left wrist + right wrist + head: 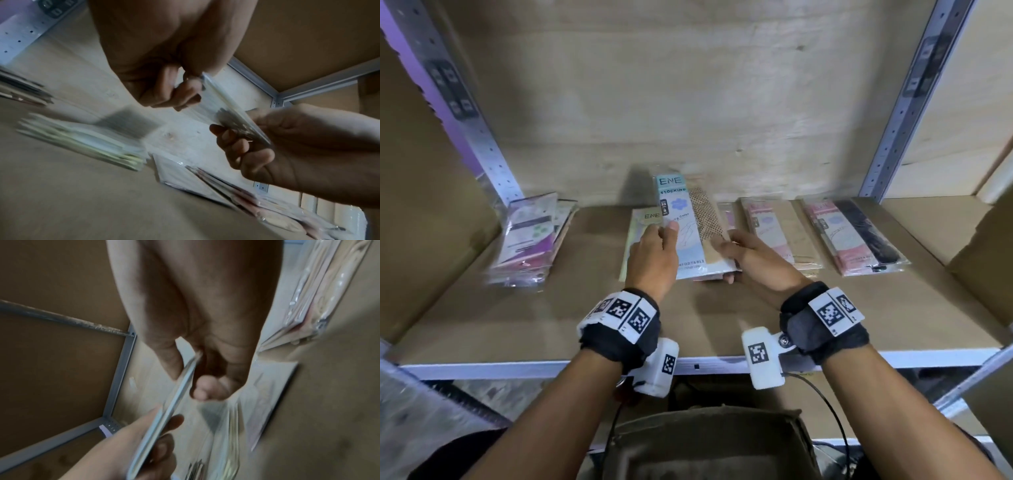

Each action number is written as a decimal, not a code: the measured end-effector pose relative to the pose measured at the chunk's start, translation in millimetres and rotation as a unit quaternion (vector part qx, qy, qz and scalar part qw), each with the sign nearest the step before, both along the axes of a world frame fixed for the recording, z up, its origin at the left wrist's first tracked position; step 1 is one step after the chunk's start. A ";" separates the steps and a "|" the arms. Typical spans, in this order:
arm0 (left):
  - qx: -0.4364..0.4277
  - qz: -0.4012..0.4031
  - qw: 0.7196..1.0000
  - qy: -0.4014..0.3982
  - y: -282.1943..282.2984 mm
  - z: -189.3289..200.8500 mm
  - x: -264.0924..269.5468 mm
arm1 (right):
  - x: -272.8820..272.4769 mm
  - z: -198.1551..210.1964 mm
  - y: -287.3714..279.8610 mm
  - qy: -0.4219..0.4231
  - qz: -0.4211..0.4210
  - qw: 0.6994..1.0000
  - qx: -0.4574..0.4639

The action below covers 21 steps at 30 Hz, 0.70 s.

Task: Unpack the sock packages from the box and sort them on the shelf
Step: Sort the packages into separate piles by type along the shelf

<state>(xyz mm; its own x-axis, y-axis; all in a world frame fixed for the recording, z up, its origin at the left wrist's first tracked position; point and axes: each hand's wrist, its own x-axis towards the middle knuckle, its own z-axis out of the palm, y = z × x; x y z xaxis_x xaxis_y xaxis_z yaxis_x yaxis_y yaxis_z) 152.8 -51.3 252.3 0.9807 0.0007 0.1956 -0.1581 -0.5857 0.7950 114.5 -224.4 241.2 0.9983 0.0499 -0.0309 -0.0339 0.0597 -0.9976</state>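
Both my left hand (654, 251) and right hand (746, 253) pinch a blue packet (686, 226); four piles (sorted) lie around it on the shelf (551, 325), so more packets likely remain.

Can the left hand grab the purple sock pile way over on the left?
Probably not yet: the left hand is pinching the blue package. Otherwise the way to the purple pile looks free across bare shelf.
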 end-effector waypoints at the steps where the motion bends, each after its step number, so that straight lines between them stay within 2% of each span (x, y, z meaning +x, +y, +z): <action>1: 0.010 0.006 1.000 -0.008 1.6 -0.6 0.8 | -2.0 -0.2 -3.2 -0.001 0.017 1.000 -0.016; 5: 0.081 0.015 0.996 -0.038 7.1 -2.2 2.7 | -6.9 1.3 -12.8 -0.008 0.039 0.994 -0.099; 7: 0.076 0.011 0.996 -0.045 7.5 -2.1 5.2 | -7.9 1.7 -14.5 -0.007 0.050 0.996 -0.070; 10: 0.013 0.005 1.000 -0.025 6.6 -2.8 9.9 | -8.6 -0.9 -17.6 0.006 0.063 0.997 0.039; 13: -0.103 -0.004 0.995 0.017 5.3 -7.0 12.9 | -6.9 -5.1 -17.4 0.025 0.063 0.992 0.110; 15: -0.162 -0.011 0.986 0.032 5.7 -7.6 13.3 | -5.9 -6.1 -13.7 0.028 0.065 0.988 0.134; 17: -0.183 -0.013 0.982 0.046 8.7 -6.8 14.0 | -5.4 -4.1 -9.1 0.025 0.073 0.990 0.119; 21: -0.086 -0.028 0.995 0.048 18.5 -9.1 22.3 | -2.3 2.4 -9.6 0.017 0.053 0.998 0.033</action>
<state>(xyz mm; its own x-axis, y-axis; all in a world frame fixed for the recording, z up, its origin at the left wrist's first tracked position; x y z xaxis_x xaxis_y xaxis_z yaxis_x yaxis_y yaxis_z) 175.1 -32.8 243.2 0.9942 -0.0292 0.1033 -0.1058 -0.4320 0.8956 112.2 -234.0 243.6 0.9857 0.1581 -0.0584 -0.0777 0.1192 -0.9898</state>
